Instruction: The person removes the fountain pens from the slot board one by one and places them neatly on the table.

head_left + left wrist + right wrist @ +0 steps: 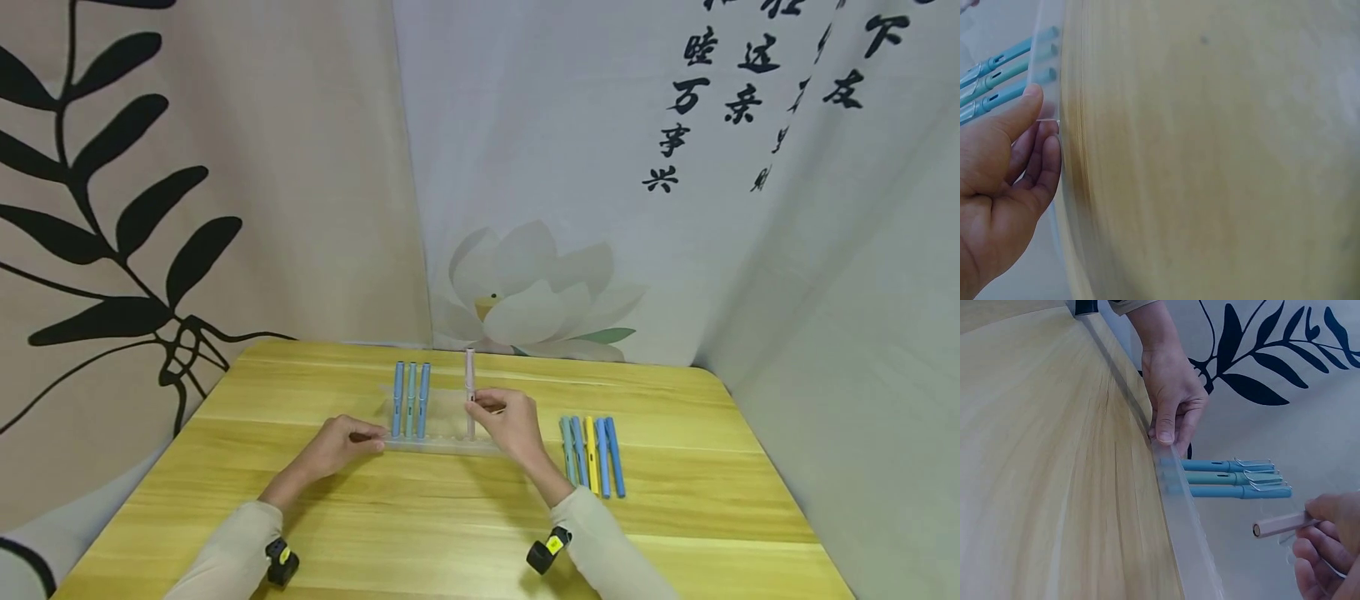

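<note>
A clear pen rack (450,447) stands mid-table, holding three upright pens at its left: a blue pen (397,400), a green pen (411,402) and another blue pen (424,400). My left hand (339,450) grips the rack's left end, thumb on the front face in the left wrist view. With thumb and fingers, my right hand (513,423) pinches a pale pink pen (470,377), held upright over the rack's right part. The right wrist view shows this pen's lower end (1257,530) free, apart from the rack.
Right of the rack, several pens lie side by side on the wooden table (420,517): a green pen (568,450), blue pens (615,457) and a yellow pen (592,454). A printed curtain (555,167) hangs behind the table's far edge.
</note>
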Demonstrator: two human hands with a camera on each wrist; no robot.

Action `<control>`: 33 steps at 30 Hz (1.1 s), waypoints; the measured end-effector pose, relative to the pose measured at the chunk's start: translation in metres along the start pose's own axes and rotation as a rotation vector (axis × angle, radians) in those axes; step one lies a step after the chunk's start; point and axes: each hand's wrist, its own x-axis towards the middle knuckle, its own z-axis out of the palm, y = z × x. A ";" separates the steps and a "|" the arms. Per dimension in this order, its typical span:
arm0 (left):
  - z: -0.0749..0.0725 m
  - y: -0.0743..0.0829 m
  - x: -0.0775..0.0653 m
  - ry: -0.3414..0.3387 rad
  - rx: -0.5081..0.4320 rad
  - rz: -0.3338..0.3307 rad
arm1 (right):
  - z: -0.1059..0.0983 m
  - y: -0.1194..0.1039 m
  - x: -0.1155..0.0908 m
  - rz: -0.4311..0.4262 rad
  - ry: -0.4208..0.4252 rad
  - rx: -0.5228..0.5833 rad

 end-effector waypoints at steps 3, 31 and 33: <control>0.000 0.000 0.000 0.005 0.005 0.011 | -0.007 0.004 -0.004 0.017 0.013 0.002; -0.002 -0.001 0.002 -0.002 0.009 -0.014 | -0.086 0.034 -0.029 0.139 0.160 -0.073; -0.001 0.000 0.002 -0.003 0.005 -0.015 | -0.092 0.038 -0.031 0.153 0.166 -0.086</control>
